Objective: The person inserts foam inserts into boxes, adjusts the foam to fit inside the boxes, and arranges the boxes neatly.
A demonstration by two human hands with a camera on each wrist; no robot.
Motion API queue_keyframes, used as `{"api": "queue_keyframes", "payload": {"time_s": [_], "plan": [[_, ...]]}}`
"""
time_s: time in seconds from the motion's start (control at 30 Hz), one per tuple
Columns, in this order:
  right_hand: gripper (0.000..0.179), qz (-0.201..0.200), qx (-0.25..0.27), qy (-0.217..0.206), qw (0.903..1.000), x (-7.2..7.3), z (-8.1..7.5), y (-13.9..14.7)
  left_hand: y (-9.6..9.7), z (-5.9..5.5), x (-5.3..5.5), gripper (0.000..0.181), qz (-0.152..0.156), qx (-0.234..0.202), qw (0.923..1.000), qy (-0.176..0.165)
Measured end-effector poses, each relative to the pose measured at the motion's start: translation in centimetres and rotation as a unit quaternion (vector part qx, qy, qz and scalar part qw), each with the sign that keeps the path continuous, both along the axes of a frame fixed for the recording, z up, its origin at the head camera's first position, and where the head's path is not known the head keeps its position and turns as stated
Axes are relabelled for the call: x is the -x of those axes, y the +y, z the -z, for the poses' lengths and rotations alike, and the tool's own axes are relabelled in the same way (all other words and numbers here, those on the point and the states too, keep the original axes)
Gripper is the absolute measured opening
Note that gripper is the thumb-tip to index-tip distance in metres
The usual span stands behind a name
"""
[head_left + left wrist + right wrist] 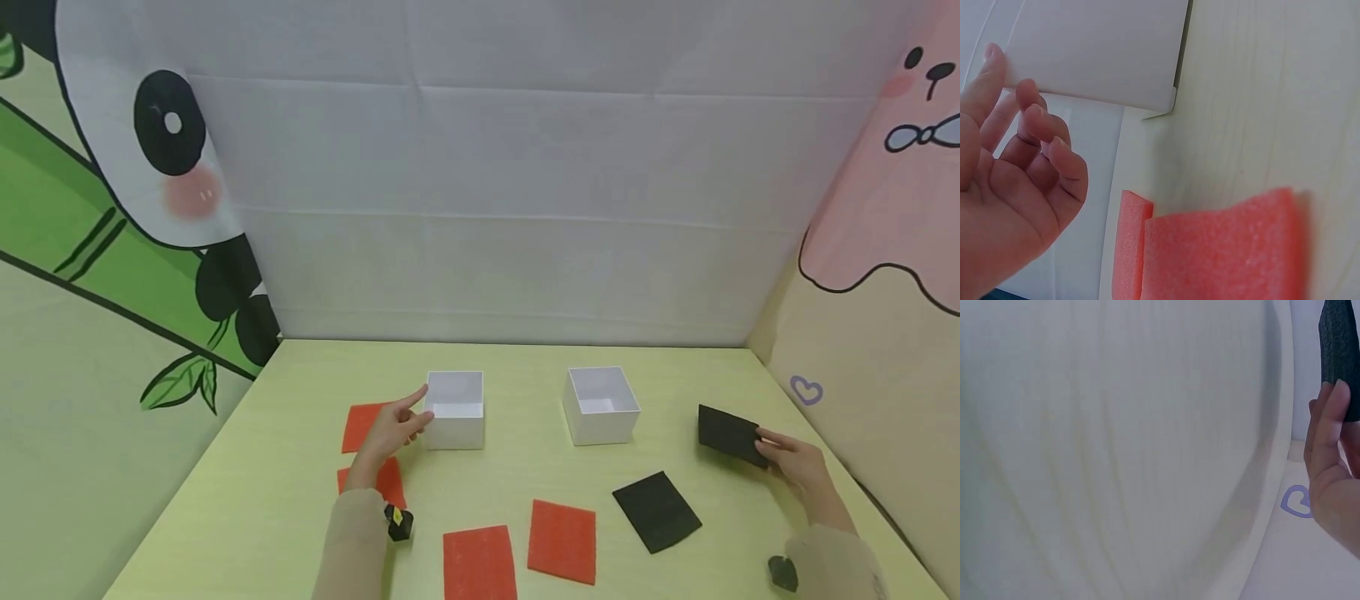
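Observation:
My left hand is at the left side of a white open-topped box. Its index finger and thumb reach out to the box, while the other fingers are loosely bent, as the left wrist view shows. My right hand pinches a black foam square by its right edge, raised over the right side of the table. In the right wrist view the black foam shows edge-on between thumb and fingers. Another black foam square lies flat on the table, nearer the middle.
A second white box stands right of the first. Two red foam squares lie at the front, one at the middle and one beside it. Two more red pieces lie partly under my left arm. A white cloth backdrop hangs behind.

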State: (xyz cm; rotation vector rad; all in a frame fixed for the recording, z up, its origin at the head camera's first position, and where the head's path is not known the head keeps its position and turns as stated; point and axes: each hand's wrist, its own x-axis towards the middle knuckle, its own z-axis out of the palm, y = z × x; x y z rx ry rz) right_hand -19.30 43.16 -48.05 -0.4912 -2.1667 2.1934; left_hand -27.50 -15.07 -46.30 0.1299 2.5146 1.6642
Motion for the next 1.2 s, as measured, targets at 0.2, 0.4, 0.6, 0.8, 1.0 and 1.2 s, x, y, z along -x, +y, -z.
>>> {"api": "queue_keyframes", "payload": {"time_s": [0.2,0.4,0.6,0.8,1.0,1.2], "plan": [[0.032,-0.001,0.046,-0.002,0.9989,0.3,-1.0,-0.7,0.0,-0.2,-0.1,0.057,0.0,-0.002,1.0,0.001],[0.024,0.001,0.067,0.047,0.9967,0.7,-1.3,-1.4,0.2,-0.1,-0.1,0.056,0.008,-0.019,0.9998,0.005],[0.021,0.001,0.074,0.079,0.9941,1.5,-0.9,-2.4,0.1,-0.1,-0.1,0.055,0.003,-0.019,0.9998,0.002],[0.031,-0.001,0.133,0.096,0.9864,1.3,-3.0,-4.7,0.2,-1.4,-1.0,0.055,0.008,-0.023,0.9997,0.0],[0.033,-0.018,0.165,0.127,0.9778,1.5,-3.8,-6.0,0.0,-0.3,-0.4,0.057,0.008,-0.028,0.9996,0.003],[0.033,-0.039,0.193,0.151,0.9687,1.7,-4.3,-7.0,-0.1,-0.3,-0.4,0.056,0.011,-0.03,0.9995,0.005]]}}
